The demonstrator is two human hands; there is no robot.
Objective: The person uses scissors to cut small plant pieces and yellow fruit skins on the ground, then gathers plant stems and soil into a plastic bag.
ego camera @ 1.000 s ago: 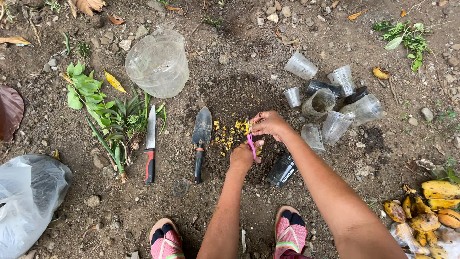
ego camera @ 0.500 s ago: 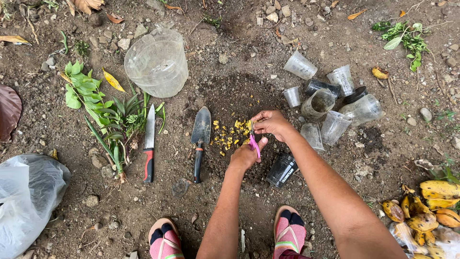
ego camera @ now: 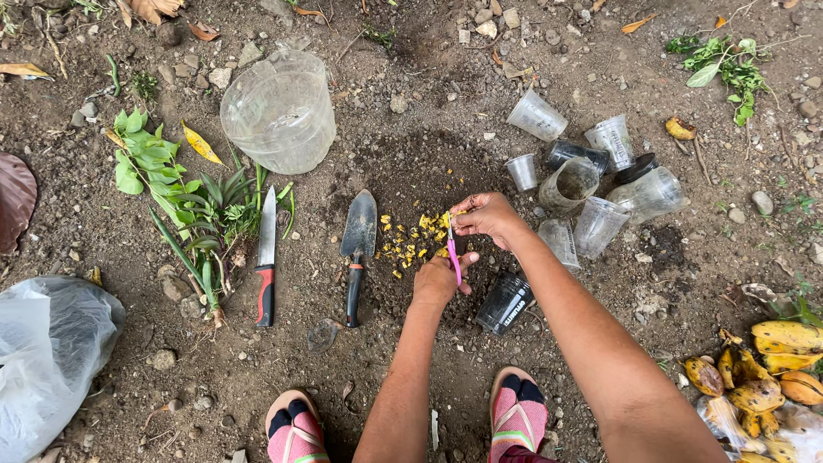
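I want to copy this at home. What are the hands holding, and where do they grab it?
The left hand grips pink scissors by the handles. The right hand pinches a small yellow piece at the blades, over the yellow bits on the soil.

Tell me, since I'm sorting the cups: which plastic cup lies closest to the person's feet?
The dark cup, on its side just right of the left hand. It lies apart from the cluster of clear cups, all farther up the soil.

The white plastic bag (ego camera: 47, 369) and banana peels (ego camera: 767, 381) run off the ground's lower corners. What the right hand (ego camera: 484, 216) pinches is too small to tell.
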